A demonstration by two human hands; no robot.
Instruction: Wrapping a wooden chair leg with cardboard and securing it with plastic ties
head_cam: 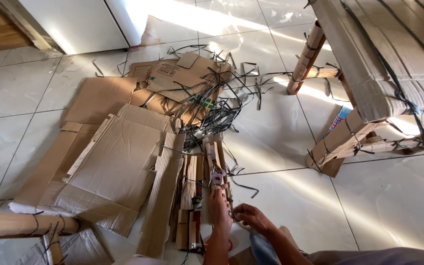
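My left hand [219, 207] lies on a bundle of narrow cardboard strips [192, 196] on the tiled floor and holds it down, fingers pointing away from me. A small red and white object [217, 176] sits just past the fingertips. My right hand [249, 217] is right beside the left wrist, its fingers pinched on a thin black strap [232, 212] at the bundle's edge. Whether the strap goes around the bundle is hidden by my hands.
Flattened cardboard sheets [114, 162] spread to the left, and a tangle of cut black straps [217, 108] lies beyond them. A chair-like frame of strapped cardboard rolls and panels [369, 73] stands at the right. Another cardboard roll [20, 224] lies at lower left, a white cabinet [74, 24] at the back.
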